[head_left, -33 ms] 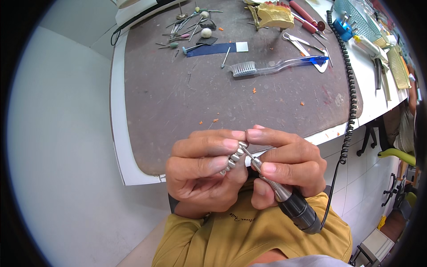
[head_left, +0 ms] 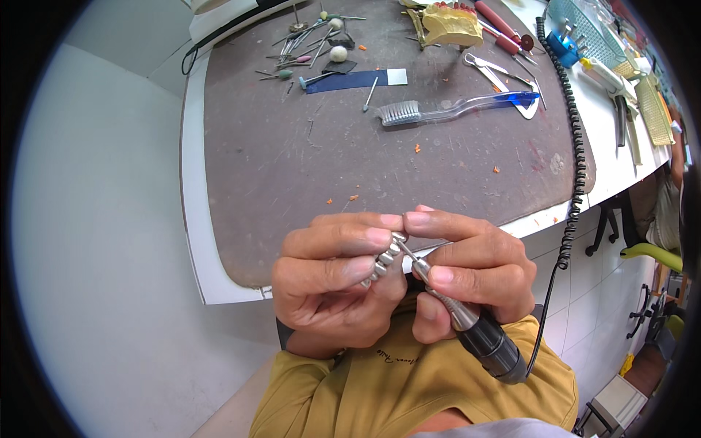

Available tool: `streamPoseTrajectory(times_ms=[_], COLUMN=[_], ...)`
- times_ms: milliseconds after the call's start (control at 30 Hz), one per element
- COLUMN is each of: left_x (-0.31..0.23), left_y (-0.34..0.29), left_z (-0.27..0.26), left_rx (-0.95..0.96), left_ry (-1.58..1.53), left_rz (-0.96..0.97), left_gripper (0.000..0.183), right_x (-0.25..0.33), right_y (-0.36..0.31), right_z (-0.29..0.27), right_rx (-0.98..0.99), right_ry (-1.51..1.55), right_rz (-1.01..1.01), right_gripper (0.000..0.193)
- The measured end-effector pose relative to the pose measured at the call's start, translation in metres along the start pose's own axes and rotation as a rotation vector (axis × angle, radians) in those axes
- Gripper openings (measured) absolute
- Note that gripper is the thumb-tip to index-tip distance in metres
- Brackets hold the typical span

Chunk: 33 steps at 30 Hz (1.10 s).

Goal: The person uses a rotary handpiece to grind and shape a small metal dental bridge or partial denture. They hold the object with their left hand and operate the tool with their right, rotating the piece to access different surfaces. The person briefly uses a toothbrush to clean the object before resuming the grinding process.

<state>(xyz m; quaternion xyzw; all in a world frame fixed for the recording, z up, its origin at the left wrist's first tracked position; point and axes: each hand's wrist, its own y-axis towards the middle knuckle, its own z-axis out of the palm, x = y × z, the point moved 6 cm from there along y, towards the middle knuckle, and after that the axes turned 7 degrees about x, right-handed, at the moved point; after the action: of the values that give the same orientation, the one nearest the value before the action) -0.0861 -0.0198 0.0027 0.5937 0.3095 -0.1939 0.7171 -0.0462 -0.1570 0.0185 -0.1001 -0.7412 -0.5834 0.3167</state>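
Left hand (head_left: 332, 281): grip pinched on silver metal row of tooth shapes (head_left: 385, 259), by near edge of white worktop (head_left: 193, 182), likely to steady it. Right hand (head_left: 485, 274): grip closed around silver-and-black cylindrical handpiece (head_left: 465, 317), probably for fine control; thin silver bit (head_left: 407, 250) at row, contact unclear.

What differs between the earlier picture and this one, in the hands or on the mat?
Nothing has visibly changed: nothing moved, was taken hold of or let go. The left hand still holds the row of metal teeth, and the right hand the corded handpiece, its thin tip at the row. The toothbrush and dental model are where they were.
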Motion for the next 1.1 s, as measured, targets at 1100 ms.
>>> streamPoseTrajectory(times_ms=[1100], left_x=[0.0007], left_y=[0.0001], left_z=[0.0006], left_rx=[0.018], left_ry=[-0.019], left_rz=[0.006], left_gripper=[0.036], right_x=[-0.0001], right_y=[-0.0003], right_z=[-0.0017], right_rx=[-0.011], right_ry=[0.011], right_rz=[0.004], right_gripper=[0.029])
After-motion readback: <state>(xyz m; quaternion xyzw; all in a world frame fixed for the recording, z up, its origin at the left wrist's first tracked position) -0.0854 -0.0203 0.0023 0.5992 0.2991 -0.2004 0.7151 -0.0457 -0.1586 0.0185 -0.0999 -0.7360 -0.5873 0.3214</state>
